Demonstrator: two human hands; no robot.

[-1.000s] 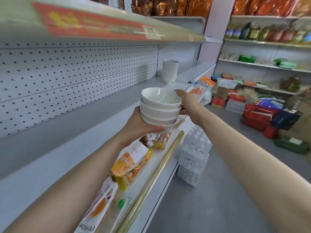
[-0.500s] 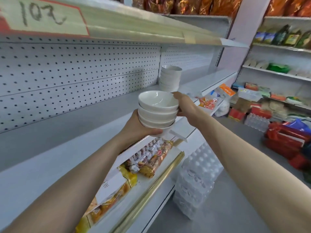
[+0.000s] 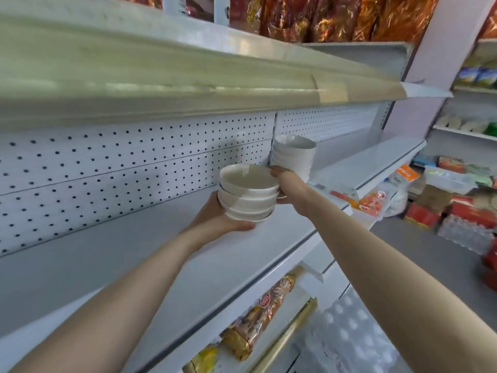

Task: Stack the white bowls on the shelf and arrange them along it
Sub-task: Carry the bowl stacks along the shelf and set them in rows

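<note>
A stack of white bowls (image 3: 248, 195) is held between both hands just over the white shelf (image 3: 166, 265). My left hand (image 3: 217, 218) cups the stack from below and on its near side. My right hand (image 3: 289, 184) grips the stack's far side near the rim. Whether the stack's foot touches the shelf I cannot tell. Further along the same shelf, against the pegboard, stands a second, taller stack of white bowls (image 3: 294, 154), just beyond my right hand.
A pegboard back wall (image 3: 107, 170) runs behind the shelf, and an upper shelf (image 3: 188, 74) overhangs it closely. Packaged snacks (image 3: 258, 321) lie on the lower shelf. Water bottle packs (image 3: 349, 332) stand on the floor to the right, with more goods (image 3: 457, 205) across the aisle.
Both hands have carried the stack up and forward, from in front of the shelf edge to over the shelf surface, closer to the second stack.
</note>
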